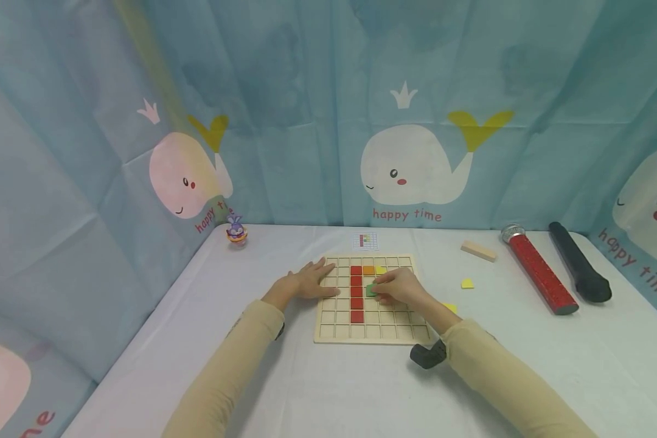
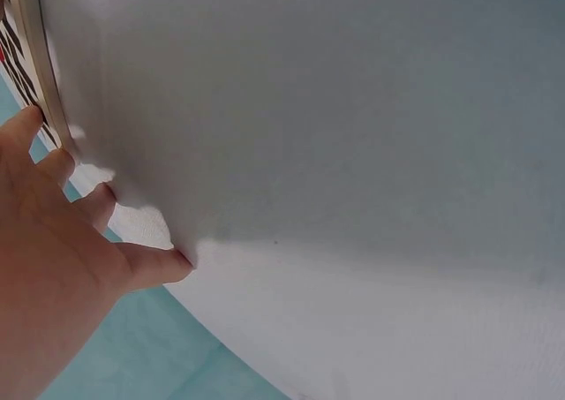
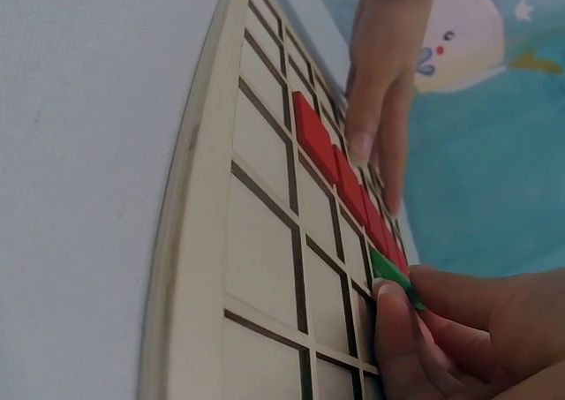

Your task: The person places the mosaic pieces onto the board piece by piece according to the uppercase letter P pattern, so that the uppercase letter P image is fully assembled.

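Note:
A wooden grid board [image 1: 328,331] lies on the white table. My right hand [image 1: 402,287] pinches a green square tile [image 1: 370,291] between thumb and fingers. In the right wrist view, the green tile [image 3: 393,275] is tilted, one edge down at a cell beside the red tiles [image 3: 315,137]. A column of several red tiles [image 1: 357,303] fills cells of the board, with an orange tile [image 1: 368,270] and a yellow tile [image 1: 381,270] to the right of its top. Fingers spread, my left hand [image 1: 308,281] rests on the board's left edge.
Behind the board lies a small pattern card [image 1: 365,241]. To the right are loose yellow tiles [image 1: 467,283], a wooden block [image 1: 479,250], a red microphone [image 1: 542,271] and a black one [image 1: 580,264]. A purple rabbit toy [image 1: 236,231] stands at the back left.

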Motion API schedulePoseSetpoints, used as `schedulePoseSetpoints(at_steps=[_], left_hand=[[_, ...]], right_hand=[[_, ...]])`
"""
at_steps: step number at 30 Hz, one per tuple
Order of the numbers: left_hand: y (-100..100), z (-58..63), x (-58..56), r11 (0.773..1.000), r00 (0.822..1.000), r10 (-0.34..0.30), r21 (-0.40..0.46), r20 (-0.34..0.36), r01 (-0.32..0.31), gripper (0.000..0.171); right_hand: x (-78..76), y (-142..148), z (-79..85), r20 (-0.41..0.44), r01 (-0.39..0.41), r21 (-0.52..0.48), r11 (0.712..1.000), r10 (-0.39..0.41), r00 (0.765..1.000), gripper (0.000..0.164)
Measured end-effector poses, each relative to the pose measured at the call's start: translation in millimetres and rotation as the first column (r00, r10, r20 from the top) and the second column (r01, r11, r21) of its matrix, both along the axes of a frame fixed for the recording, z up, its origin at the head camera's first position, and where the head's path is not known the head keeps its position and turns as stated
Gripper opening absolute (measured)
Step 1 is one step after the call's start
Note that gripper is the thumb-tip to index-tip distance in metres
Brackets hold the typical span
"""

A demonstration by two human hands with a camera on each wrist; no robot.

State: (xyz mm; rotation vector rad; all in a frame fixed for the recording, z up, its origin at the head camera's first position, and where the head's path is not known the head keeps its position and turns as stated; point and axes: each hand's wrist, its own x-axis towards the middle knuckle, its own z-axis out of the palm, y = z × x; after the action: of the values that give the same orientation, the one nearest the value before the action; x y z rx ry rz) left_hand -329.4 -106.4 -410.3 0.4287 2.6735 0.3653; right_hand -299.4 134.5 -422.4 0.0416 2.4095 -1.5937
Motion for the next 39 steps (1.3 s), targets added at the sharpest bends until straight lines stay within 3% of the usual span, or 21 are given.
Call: schedulePoseSetpoints(at_steps=[18,31,39], left_hand=[[1,-2.9,-1.8,1.000,1.000,0.001,0.001,0.000,-0.001,0.081],[0,-3.7,-1.5,1.000,1.000,0.015,0.007,0.015,-0.015,0.086],[0,-4.9,-2.8,1.000,1.000,0.003,-0.001,0.001,-0.003,0.080]], right_hand=[[0.6,-3,0.5,-0.015,0.008,0.003,1.000,-0.008,1.000,0.023],[1.6,-3,-1.9,-0.009,0.012,0.002,1.000,-0.012,1.000,0.030],[-4.2,12,-6.4,-0.001,-0.084,-0.084,0.993,0.085,0.996,0.034]])
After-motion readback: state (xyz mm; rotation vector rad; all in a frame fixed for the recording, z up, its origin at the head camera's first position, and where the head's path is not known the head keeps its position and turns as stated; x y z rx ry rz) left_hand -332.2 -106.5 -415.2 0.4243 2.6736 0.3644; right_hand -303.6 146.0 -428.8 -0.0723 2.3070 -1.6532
